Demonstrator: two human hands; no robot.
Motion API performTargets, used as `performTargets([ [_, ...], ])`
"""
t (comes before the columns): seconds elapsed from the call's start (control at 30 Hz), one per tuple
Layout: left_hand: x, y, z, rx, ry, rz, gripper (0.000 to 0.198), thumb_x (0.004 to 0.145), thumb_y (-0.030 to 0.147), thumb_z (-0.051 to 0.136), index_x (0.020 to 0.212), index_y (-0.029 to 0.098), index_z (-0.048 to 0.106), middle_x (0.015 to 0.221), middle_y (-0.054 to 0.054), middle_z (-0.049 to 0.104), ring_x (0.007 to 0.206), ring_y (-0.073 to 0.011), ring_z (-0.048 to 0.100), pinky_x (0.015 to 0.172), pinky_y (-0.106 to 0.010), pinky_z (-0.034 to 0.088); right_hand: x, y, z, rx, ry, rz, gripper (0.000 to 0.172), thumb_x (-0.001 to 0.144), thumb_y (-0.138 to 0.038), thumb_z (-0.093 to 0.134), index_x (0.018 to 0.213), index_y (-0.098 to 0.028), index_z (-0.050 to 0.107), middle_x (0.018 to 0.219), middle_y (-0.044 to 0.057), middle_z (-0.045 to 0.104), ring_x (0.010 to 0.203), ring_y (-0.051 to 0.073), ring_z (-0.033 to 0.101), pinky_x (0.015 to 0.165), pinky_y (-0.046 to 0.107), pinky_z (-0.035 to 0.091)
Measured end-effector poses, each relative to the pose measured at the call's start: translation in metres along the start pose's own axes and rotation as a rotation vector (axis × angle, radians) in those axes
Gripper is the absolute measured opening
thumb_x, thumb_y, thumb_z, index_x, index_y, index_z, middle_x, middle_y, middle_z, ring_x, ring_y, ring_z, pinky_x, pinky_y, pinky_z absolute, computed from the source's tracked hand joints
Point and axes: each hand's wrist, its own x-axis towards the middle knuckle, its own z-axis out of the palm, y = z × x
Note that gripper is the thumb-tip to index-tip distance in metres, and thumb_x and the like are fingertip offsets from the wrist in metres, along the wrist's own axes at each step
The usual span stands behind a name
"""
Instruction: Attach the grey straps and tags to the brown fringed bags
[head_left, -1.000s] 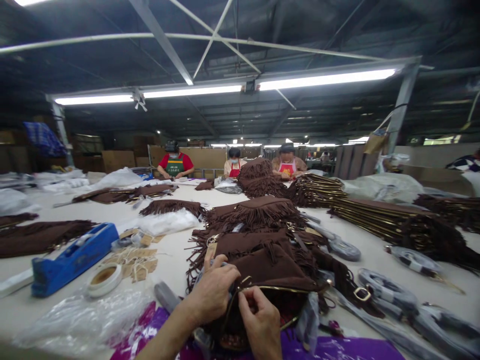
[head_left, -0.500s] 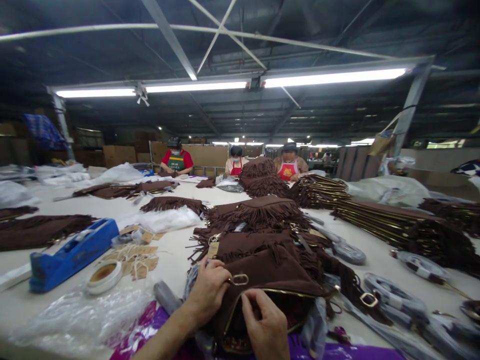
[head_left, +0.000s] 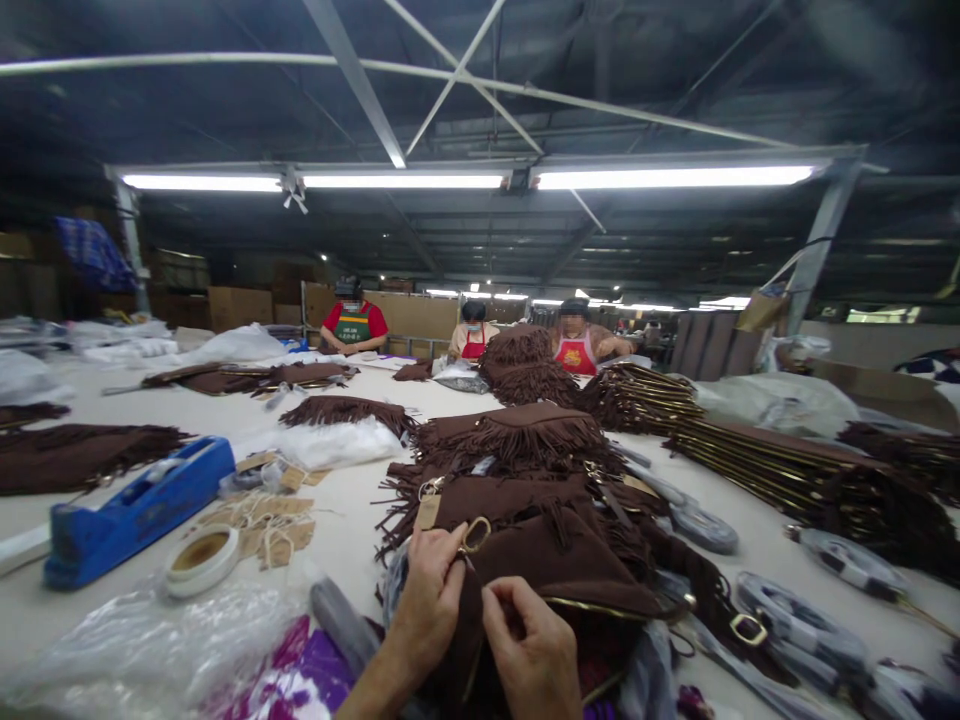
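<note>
A brown suede fringed bag point(head_left: 570, 560) lies in front of me at the bottom centre, on a heap of like bags. My left hand point(head_left: 429, 600) grips its left corner, fingers closed just under a gold ring point(head_left: 475, 534). Right beside it, my right hand point(head_left: 534, 650) pinches the bag's edge near the gold zipper line point(head_left: 600, 606). A paper tag point(head_left: 428, 511) hangs from the bag behind.
A blue tape dispenser point(head_left: 127, 512), a tape roll point(head_left: 199, 556), loose tags point(head_left: 262, 522) and clear plastic point(head_left: 142, 650) lie to the left. Wrapped straps point(head_left: 810, 630) and stacked bags point(head_left: 795, 460) fill the right. Three people point(head_left: 472, 330) work at the far end of the table.
The bag's left corner with the gold ring has been lifted higher and the zipper mouth has closed up. Both hands stay on the bag. The camera has tilted slightly.
</note>
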Motion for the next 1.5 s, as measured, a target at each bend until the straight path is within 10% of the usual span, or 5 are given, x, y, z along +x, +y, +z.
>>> performTargets([
  [0.4,-0.007,0.001,0.004,-0.079,0.022,-0.003,0.041,0.079,0.014,0.042,0.114,0.023,0.063,0.101,-0.005,0.069,0.100,-0.0237,0.062,0.117,-0.057,0.017,0.007,0.004,0.016,-0.132,-0.096,-0.046,0.030,0.090,-0.037,0.049,0.068,-0.022,0.062,0.058,-0.001,0.062,0.049,0.014,0.057,0.052,0.023,0.037],
  [0.6,0.001,0.003,-0.007,0.053,-0.146,0.070,0.029,0.093,0.017,0.035,0.078,0.022,0.059,0.070,0.001,0.065,0.070,-0.0176,0.064,0.105,-0.045,0.039,0.014,-0.007,0.006,0.041,-0.139,0.002,0.026,0.088,-0.037,0.051,0.072,-0.021,0.065,0.065,0.001,0.065,0.058,0.016,0.060,0.059,0.024,0.042],
  [0.9,0.023,0.064,-0.046,0.701,-0.410,0.245,0.023,0.087,0.005,0.039,0.080,0.018,0.056,0.084,-0.010,0.064,0.082,-0.0260,0.060,0.071,-0.036,0.046,0.033,-0.018,-0.044,0.825,-0.397,0.621,0.045,0.067,-0.055,0.077,0.083,-0.016,0.062,0.061,-0.006,0.052,0.041,0.002,0.030,0.039,0.015,0.018],
  [1.2,0.003,0.064,-0.027,-0.669,-0.483,-0.380,0.039,0.087,0.059,0.042,0.079,0.020,0.044,0.078,-0.005,0.065,0.055,-0.0152,0.061,0.038,-0.020,0.033,0.033,-0.023,-0.046,0.996,-0.216,0.560,0.042,0.066,-0.051,0.082,0.078,-0.017,0.062,0.055,-0.009,0.048,0.039,0.000,0.022,0.036,0.014,0.014],
  [1.5,-0.022,0.049,0.003,-0.926,-0.534,-0.315,0.048,0.081,0.061,0.060,0.074,0.015,0.052,0.066,-0.001,0.060,0.056,-0.0102,0.056,0.055,-0.021,0.046,0.034,-0.030,-0.047,0.845,-0.257,0.352,0.037,0.078,-0.054,0.072,0.083,-0.019,0.062,0.057,-0.006,0.052,0.038,0.004,0.039,0.037,0.015,0.031],
])
